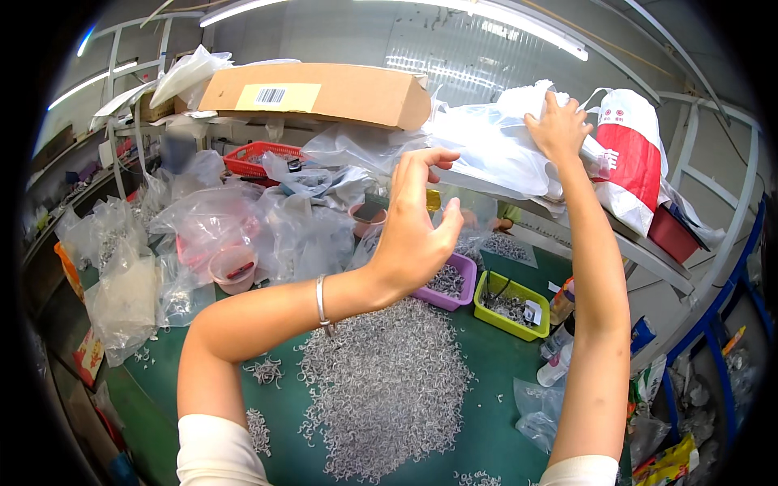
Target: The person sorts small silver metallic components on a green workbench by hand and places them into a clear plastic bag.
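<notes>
My left hand (420, 231) is raised over the far side of the table, fingers bent and thumb apart, with nothing in it. A metal bangle (321, 301) circles that wrist. My right arm stretches up to the shelf, where the fingers of my right hand (559, 128) curl over a white plastic bag (523, 104); the fingertips are partly hidden. Below my arms, a broad heap of small grey curved pieces (385, 389) covers the middle of the green table (498, 425). A purple basket (442, 298) and a yellow-green basket (509, 326) hold similar pieces behind the heap.
A long cardboard box (348, 93) lies on the shelf. A red and white bag (628, 154) stands at its right end. Clear plastic bags (304, 239) and a pink cup (232, 270) crowd the left back. Bottles (555, 364) stand near my right forearm, beside a blue rack (720, 340).
</notes>
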`<control>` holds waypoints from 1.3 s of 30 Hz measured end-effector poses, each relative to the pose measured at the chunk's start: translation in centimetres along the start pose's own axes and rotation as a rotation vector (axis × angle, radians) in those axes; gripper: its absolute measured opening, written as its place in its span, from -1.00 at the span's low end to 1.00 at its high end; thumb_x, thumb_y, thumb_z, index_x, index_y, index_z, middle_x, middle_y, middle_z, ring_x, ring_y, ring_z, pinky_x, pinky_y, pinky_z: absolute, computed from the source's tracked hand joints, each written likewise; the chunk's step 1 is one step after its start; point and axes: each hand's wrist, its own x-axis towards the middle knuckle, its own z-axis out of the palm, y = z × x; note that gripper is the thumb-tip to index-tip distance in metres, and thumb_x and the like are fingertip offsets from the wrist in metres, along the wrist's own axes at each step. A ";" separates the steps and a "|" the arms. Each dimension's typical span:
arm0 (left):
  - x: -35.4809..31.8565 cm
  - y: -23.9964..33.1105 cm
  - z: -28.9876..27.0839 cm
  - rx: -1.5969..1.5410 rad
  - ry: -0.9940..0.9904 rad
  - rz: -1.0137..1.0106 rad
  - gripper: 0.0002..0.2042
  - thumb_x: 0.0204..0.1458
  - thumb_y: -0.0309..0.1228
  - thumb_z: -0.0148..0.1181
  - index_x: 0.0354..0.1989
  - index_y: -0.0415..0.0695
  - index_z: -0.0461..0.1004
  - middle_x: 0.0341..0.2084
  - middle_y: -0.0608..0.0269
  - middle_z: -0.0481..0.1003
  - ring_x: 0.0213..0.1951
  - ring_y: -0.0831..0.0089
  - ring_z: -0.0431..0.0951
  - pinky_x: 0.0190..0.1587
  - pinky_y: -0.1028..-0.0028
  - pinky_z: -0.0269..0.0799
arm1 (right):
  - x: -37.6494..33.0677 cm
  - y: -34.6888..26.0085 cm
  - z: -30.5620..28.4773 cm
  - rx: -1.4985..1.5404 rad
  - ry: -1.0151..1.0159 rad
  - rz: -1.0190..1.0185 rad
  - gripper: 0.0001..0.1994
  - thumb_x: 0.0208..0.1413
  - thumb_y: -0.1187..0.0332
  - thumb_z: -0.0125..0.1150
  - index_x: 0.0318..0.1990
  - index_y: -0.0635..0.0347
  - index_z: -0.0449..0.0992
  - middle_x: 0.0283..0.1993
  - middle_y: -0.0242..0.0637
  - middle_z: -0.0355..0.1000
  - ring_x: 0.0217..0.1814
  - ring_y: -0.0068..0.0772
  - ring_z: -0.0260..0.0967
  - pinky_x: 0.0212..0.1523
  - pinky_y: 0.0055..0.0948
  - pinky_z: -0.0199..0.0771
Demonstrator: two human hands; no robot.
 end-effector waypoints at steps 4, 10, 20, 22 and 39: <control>-0.1 -0.8 -0.2 0.014 0.008 0.055 -0.57 -0.08 -0.60 0.07 0.05 -0.15 0.27 -0.10 0.25 0.32 -0.06 0.47 0.28 -0.09 0.51 0.20 | 0.0 0.1 -0.1 0.031 0.002 -0.072 -0.44 -0.12 -0.02 0.24 0.02 0.09 0.40 0.10 0.13 0.21 0.16 0.21 0.16 0.07 0.24 0.10; -0.5 -1.2 -0.9 0.021 -0.001 -0.001 -0.61 -0.08 -0.60 0.08 0.00 -0.17 0.31 -0.10 0.24 0.32 -0.03 0.45 0.31 -0.06 0.50 0.20 | -0.6 -0.6 -1.2 -0.153 0.161 -0.066 -0.41 -0.14 -0.02 0.27 -0.02 0.22 0.43 0.21 0.07 0.17 0.34 0.21 -0.05 0.19 0.34 -0.09; -1.4 -1.9 -1.9 0.017 -0.018 -0.089 -0.64 -0.07 -0.61 0.09 -0.03 -0.15 0.35 -0.10 0.25 0.33 -0.02 0.46 0.32 -0.09 0.51 0.24 | -0.1 0.4 0.7 -0.092 0.145 -0.305 -0.67 -0.02 0.09 0.19 -0.31 0.18 0.62 0.05 -0.33 0.42 0.35 -0.07 0.01 0.33 0.11 -0.27; -1.6 -2.3 -2.1 0.023 -0.027 -0.098 -0.65 -0.06 -0.62 0.08 -0.03 -0.15 0.35 -0.10 0.25 0.32 -0.02 0.46 0.32 -0.10 0.52 0.25 | -0.3 0.4 0.8 -0.101 0.165 -0.316 -0.67 -0.01 0.10 0.18 -0.29 0.18 0.62 0.04 -0.34 0.42 0.34 -0.07 0.03 0.32 0.11 -0.26; -3.4 -2.4 -3.3 -0.024 -0.071 -0.161 -0.69 -0.01 -0.65 0.03 -0.05 -0.20 0.33 -0.13 0.25 0.31 -0.09 0.49 0.45 -0.13 0.55 0.30 | 1.6 2.5 -0.1 0.041 0.683 -0.152 -0.75 -0.05 0.15 0.28 -0.43 0.15 0.57 -0.09 -0.34 0.45 0.00 -0.35 0.36 0.16 0.09 0.06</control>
